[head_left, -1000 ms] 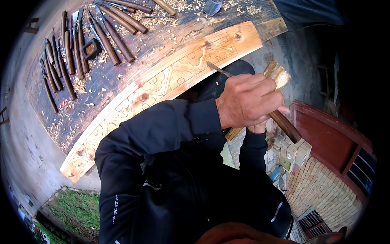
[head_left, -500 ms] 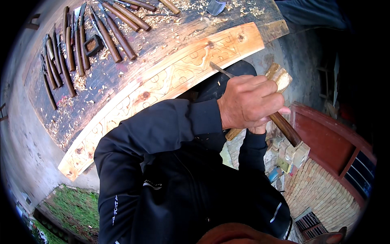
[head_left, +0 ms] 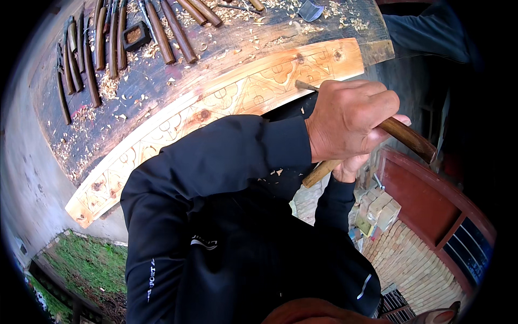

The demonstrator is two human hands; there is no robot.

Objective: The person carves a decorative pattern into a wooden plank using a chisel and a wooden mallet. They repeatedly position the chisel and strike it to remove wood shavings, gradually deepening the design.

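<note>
My left hand (head_left: 353, 116) is closed around a chisel with a dark wooden handle (head_left: 407, 137); its metal blade meets a long, pale board (head_left: 178, 124) with pencilled and partly carved curved patterns, near its right part. My right hand (head_left: 349, 167), mostly behind the left one, is closed on a pale wooden mallet (head_left: 318, 174). The mallet's handle shows below my left hand, and its head is hidden. My left forearm in a black sleeve covers part of the board's near edge.
A weathered bench (head_left: 145, 86) carries several wooden-handled carving tools (head_left: 91, 70), a dark hollow block (head_left: 129, 33), a small grey piece (head_left: 310, 11) and shavings. Dark cloth (head_left: 431, 38) lies at the upper right, bricks (head_left: 372, 216) and a red panel (head_left: 415, 200) at the lower right.
The view has shifted slightly. My left hand and the chisel have moved right and a little up, and the mallet head, visible earlier, is now behind that hand.
</note>
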